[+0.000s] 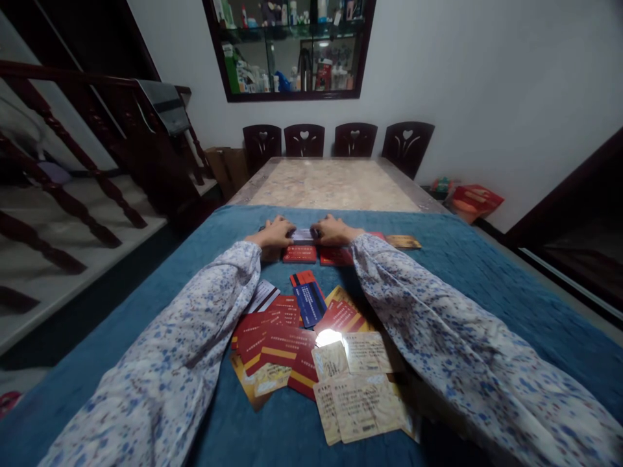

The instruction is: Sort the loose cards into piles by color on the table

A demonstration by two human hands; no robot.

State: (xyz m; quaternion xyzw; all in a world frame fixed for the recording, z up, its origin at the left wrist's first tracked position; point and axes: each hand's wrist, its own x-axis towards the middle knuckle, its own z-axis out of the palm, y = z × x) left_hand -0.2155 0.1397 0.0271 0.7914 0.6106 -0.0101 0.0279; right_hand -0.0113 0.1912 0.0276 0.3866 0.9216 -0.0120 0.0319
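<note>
My left hand (275, 233) and my right hand (332, 230) reach far out over a blue cloth (487, 285) and together pinch a small pale card (302, 234) between their fingertips. Just below the hands lie two red cards (300, 254) side by side. A gold card (403, 242) lies to the right of my right hand. Nearer to me, a loose spread of red, blue and cream cards (311, 344) lies between my forearms. Both arms wear floral sleeves.
The blue cloth covers the near part of a long marble-topped table (331, 185). Several dark wooden chairs (354, 139) stand at its far end. A stair railing (73, 162) runs on the left. A glass cabinet (292, 45) is set in the wall.
</note>
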